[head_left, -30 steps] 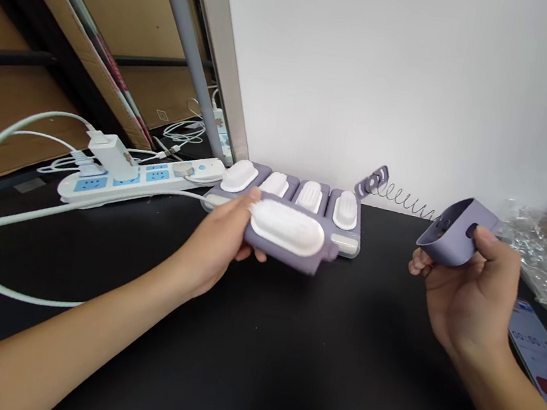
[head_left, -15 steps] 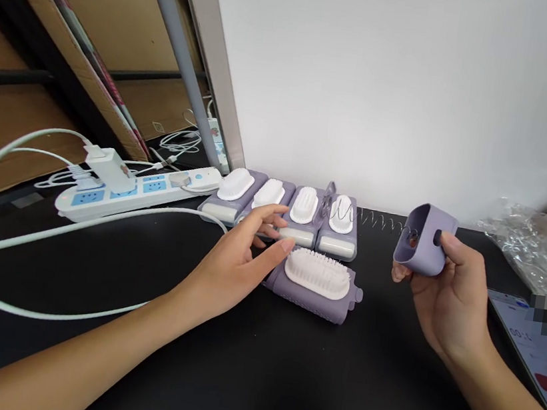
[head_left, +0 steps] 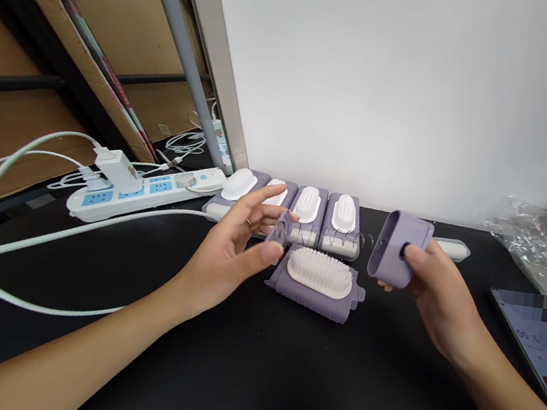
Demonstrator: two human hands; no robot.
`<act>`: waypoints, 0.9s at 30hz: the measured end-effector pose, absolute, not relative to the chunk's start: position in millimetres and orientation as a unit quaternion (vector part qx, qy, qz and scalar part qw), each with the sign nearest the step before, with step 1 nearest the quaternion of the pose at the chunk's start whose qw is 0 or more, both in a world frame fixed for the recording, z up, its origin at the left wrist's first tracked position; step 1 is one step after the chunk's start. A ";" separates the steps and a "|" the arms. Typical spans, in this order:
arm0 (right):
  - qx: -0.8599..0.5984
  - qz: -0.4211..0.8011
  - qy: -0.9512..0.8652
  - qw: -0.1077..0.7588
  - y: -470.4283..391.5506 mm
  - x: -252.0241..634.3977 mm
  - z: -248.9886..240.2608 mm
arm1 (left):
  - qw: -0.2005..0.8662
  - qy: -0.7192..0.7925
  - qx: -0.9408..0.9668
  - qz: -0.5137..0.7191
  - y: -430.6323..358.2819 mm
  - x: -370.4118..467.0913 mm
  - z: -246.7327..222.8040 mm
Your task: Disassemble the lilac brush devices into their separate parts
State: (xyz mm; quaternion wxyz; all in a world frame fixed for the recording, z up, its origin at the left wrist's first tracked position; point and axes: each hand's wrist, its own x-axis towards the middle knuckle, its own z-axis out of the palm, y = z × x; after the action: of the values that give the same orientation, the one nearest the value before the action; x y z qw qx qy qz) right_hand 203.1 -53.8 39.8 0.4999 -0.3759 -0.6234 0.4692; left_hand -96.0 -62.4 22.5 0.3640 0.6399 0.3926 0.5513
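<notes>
My right hand (head_left: 437, 280) grips a hollow purple housing (head_left: 401, 250), thumb on its black button. A thin coiled spring (head_left: 340, 235) stretches leftward from its open end to a small purple plate (head_left: 280, 227). That plate is between the thumb and fingers of my left hand (head_left: 235, 247). Below the spring, a purple brush body (head_left: 312, 297) lies on the black table with its white bristles (head_left: 319, 273) facing up. Several purple units with white brush tops (head_left: 344, 213) stand in a row behind; my left fingers partly cover one.
A white power strip (head_left: 154, 193) with plugs and looping white cables (head_left: 71, 245) is at the left. To the right are a white piece (head_left: 452, 249) behind my right hand, clear plastic wrap (head_left: 540, 243) and a phone (head_left: 527, 346). A pale wall (head_left: 394, 93) rises behind.
The small plate has moved left and down into my left hand's fingers, with the spring trailing from it. My right hand has shifted left with the housing, uncovering the white piece behind it.
</notes>
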 end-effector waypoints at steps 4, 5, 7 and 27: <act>-0.377 0.289 -0.758 0.447 -54.7 206.6 39.0 | 0.372 0.445 0.575 0.577 -61.6 -96.0 25.3; -0.368 0.242 -0.782 0.442 -54.6 207.2 38.7 | 0.371 0.461 0.565 0.575 -61.8 -95.8 26.3; -0.347 0.155 -0.816 0.434 -53.5 209.1 38.2 | 0.365 0.482 0.557 0.568 -62.3 -94.9 28.9; -0.434 0.074 -0.558 0.704 -12.3 253.8 63.3 | 0.229 0.474 0.742 0.416 -29.1 -19.3 71.2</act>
State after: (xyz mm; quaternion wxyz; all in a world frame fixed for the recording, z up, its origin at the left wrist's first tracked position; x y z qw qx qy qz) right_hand 253.8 -12.3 63.3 0.7039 -0.4337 -0.5577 0.0736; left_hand -19.3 -29.1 71.2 0.2287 0.7417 0.4736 0.4162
